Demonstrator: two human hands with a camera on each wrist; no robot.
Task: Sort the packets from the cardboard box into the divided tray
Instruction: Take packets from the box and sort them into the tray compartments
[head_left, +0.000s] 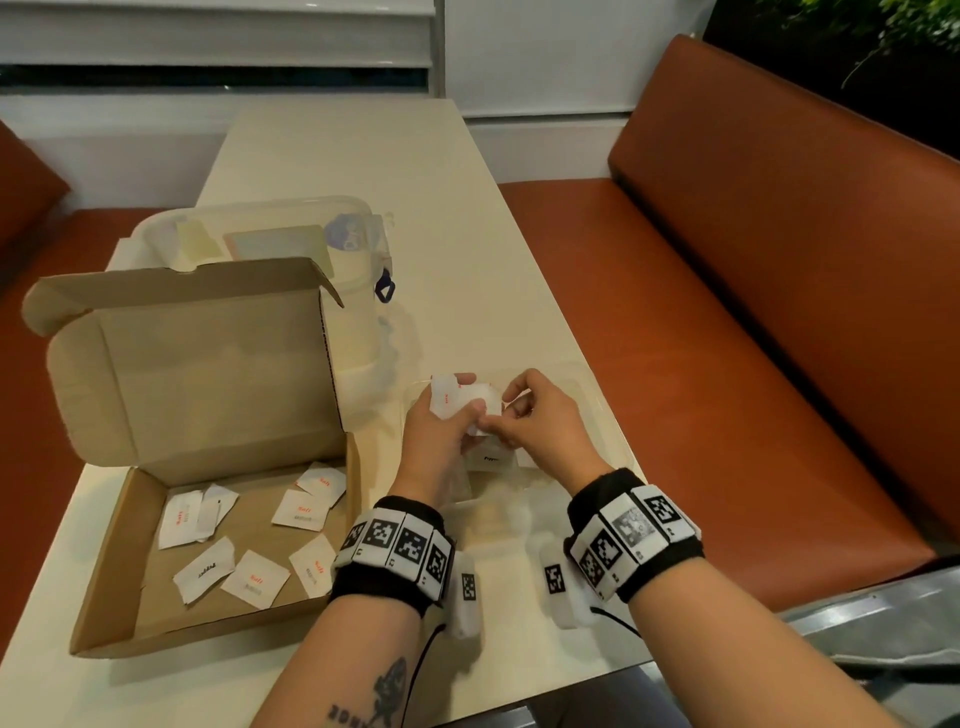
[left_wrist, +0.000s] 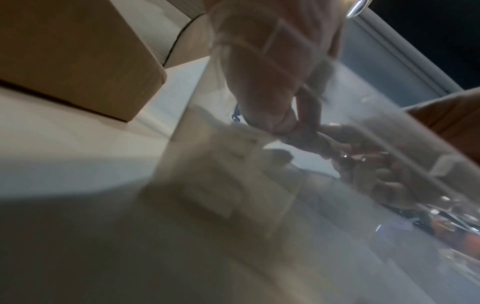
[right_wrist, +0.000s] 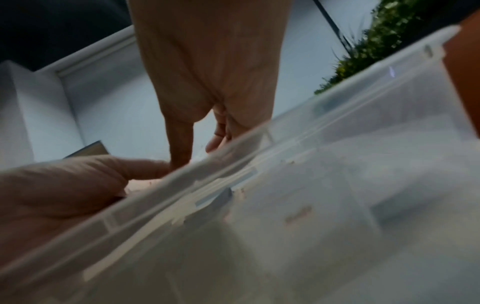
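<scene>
An open cardboard box (head_left: 119, 561) sits on the left of the table with several white packets (head_left: 254, 578) lying flat in it. To its right stands a clear divided tray (head_left: 597, 415), and a white packet (head_left: 485, 458) lies in one of its compartments. Above the tray my left hand (head_left: 441, 426) holds a small stack of white packets (head_left: 457, 397) with red print. My right hand (head_left: 524, 415) pinches the edge of one packet in that stack. The tray's clear wall (right_wrist: 285, 148) fills the right wrist view, with my right fingers (right_wrist: 182, 148) behind it.
A clear lidded plastic container (head_left: 260, 234) stands behind the cardboard box. An orange bench seat (head_left: 753, 312) runs along the right of the cream table (head_left: 415, 182). The box's raised lid (head_left: 208, 364) stands upright between the box and the container.
</scene>
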